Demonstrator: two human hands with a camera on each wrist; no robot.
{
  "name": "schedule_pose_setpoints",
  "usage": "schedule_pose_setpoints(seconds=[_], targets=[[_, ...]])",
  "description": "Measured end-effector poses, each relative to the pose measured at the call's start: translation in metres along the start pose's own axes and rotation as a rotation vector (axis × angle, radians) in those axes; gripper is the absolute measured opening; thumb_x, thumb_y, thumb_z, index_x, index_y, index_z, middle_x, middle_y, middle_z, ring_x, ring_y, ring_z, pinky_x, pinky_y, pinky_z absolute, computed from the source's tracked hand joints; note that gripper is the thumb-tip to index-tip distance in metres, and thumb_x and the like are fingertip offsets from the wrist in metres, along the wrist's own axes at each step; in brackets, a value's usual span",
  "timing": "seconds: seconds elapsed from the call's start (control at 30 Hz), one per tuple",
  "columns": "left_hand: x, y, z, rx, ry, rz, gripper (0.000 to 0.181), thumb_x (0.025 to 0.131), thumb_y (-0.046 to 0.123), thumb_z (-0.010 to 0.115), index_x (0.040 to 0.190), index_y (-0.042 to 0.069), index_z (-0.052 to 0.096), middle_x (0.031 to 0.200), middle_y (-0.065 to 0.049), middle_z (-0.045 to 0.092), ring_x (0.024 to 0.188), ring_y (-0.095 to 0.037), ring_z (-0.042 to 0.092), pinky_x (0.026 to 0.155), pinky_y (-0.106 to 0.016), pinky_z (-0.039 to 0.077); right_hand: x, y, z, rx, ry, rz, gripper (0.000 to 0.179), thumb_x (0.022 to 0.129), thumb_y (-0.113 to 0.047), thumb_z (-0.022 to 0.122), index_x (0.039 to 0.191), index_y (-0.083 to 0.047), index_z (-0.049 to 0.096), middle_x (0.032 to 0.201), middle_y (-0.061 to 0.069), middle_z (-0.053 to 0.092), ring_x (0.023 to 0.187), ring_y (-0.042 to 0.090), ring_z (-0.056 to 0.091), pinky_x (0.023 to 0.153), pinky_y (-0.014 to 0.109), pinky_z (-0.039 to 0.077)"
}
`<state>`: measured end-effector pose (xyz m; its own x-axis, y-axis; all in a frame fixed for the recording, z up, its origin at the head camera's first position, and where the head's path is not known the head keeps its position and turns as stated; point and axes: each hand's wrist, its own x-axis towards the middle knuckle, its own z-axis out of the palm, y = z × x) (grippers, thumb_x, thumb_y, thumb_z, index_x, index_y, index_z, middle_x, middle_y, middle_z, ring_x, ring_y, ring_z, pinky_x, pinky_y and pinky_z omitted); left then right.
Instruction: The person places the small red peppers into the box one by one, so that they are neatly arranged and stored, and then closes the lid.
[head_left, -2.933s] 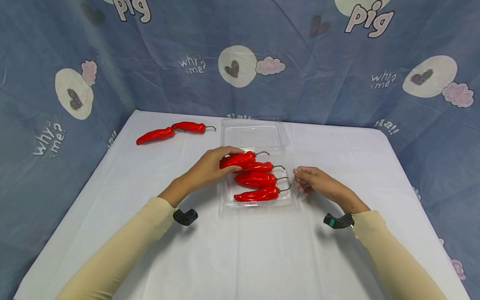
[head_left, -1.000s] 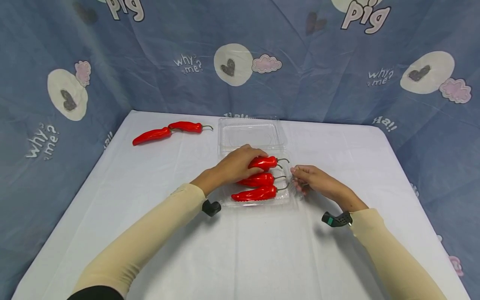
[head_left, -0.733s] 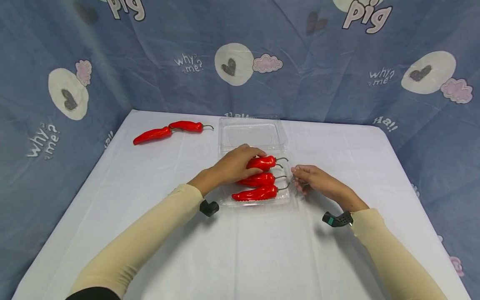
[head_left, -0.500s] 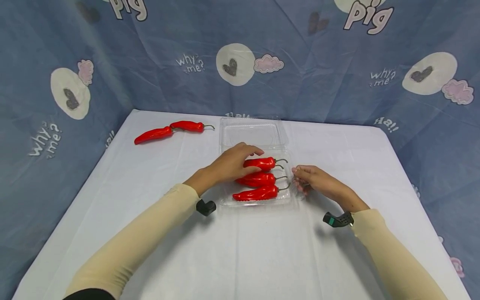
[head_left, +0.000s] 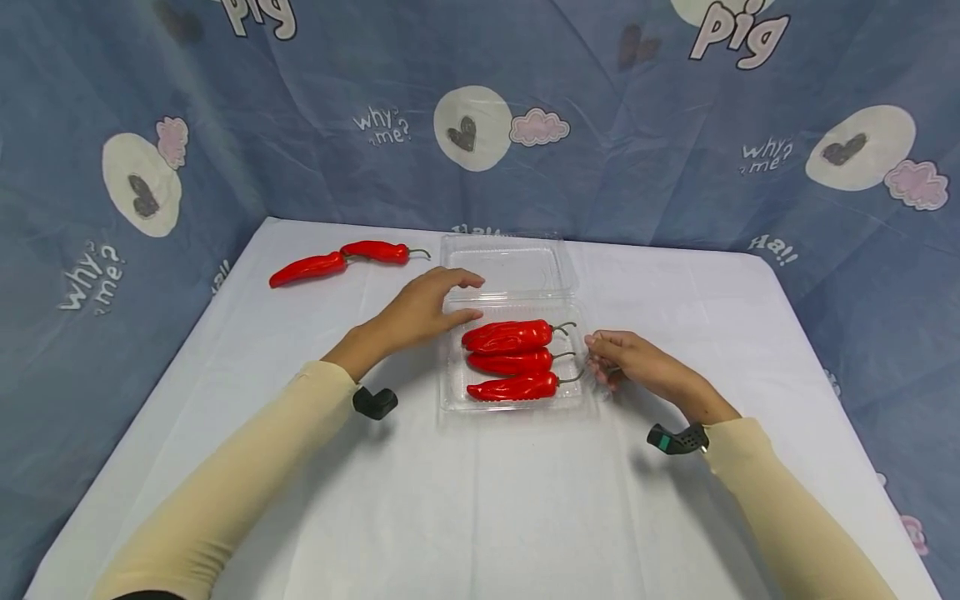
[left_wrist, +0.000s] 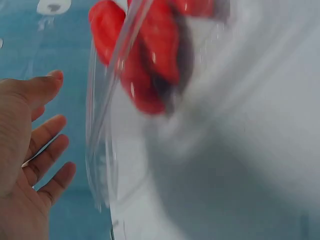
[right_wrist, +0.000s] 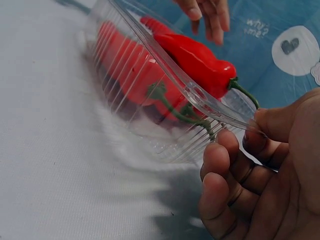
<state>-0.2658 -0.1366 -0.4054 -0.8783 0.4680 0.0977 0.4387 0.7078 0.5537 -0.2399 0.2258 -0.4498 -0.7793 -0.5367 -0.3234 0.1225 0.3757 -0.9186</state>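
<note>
The right-hand grip (head_left: 637,364) pinches a clear box (head_left: 453,377) at its three o'clock; red peppers (head_left: 513,362) lie inside; the left-hand grip (head_left: 411,313) hovers, fingers spread, at ten o'clock. Farther out at ten, two loose peppers (head_left: 311,268) lie end to end.

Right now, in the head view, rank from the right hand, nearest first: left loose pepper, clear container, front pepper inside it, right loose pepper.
1. Clear container: pinched by the right hand.
2. Front pepper: leftward, inside the container.
3. Right loose pepper: farther left, outside.
4. Left loose pepper: farthest left.
</note>
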Motion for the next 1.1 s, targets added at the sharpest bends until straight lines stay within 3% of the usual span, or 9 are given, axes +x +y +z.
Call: schedule_pose_setpoints(seconds=[0.33, 0.53, 0.7, 0.87, 1.1], targets=[[-0.014, -0.049, -0.038, 0.048, 0.043, -0.107, 0.055, 0.091, 0.032, 0.076, 0.141, 0.019, 0.057, 0.137, -0.008, 0.059, 0.126, -0.029, 0.052, 0.103, -0.050, 0.047, 0.000, 0.000, -0.001, -0.004, 0.004, 0.008, 0.036, 0.110, -0.028, 0.042, 0.089, 0.000, 0.049, 0.077, 0.007, 0.055, 0.065, 0.018, 0.053, 0.060, 0.031, 0.048], [-0.023, -0.087, -0.064, 0.062, 0.063, -0.224, 0.057, 0.092, 0.036, 0.074, 0.142, 0.018, 0.056, 0.143, -0.008, 0.055, 0.135, -0.031, 0.044, 0.111, -0.055, 0.038, 0.000, 0.000, -0.001, -0.002, 0.001, 0.010, 0.037, 0.109, -0.031, 0.043, 0.090, 0.000, 0.049, 0.078, 0.008, 0.054, 0.066, 0.018, 0.053, 0.060, 0.031, 0.047], [-0.028, -0.116, -0.083, 0.067, 0.066, -0.310, 0.062, 0.094, 0.041, 0.071, 0.146, 0.015, 0.051, 0.148, -0.014, 0.049, 0.137, -0.039, 0.040, 0.112, -0.061, 0.033, 0.000, 0.000, -0.003, 0.001, 0.008, 0.019, 0.037, 0.109, -0.032, 0.044, 0.091, 0.001, 0.050, 0.078, 0.008, 0.054, 0.065, 0.018, 0.053, 0.061, 0.032, 0.047], [-0.035, -0.138, -0.095, 0.053, 0.076, -0.384, 0.065, 0.094, 0.046, 0.068, 0.147, 0.013, 0.049, 0.149, -0.019, 0.047, 0.137, -0.042, 0.039, 0.111, -0.064, 0.032, 0.001, -0.001, -0.004, 0.000, 0.008, 0.021, 0.037, 0.109, -0.032, 0.044, 0.094, 0.001, 0.051, 0.079, 0.007, 0.054, 0.066, 0.017, 0.053, 0.061, 0.031, 0.048], [-0.041, -0.161, -0.100, 0.070, 0.089, -0.467, 0.071, 0.094, 0.047, 0.068, 0.151, 0.011, 0.044, 0.151, -0.024, 0.042, 0.137, -0.046, 0.036, 0.109, -0.067, 0.032, 0.000, -0.003, -0.003, 0.015, 0.004, 0.037, 0.035, 0.109, -0.030, 0.043, 0.096, 0.000, 0.053, 0.079, 0.007, 0.055, 0.067, 0.017, 0.053, 0.061, 0.031, 0.049]])
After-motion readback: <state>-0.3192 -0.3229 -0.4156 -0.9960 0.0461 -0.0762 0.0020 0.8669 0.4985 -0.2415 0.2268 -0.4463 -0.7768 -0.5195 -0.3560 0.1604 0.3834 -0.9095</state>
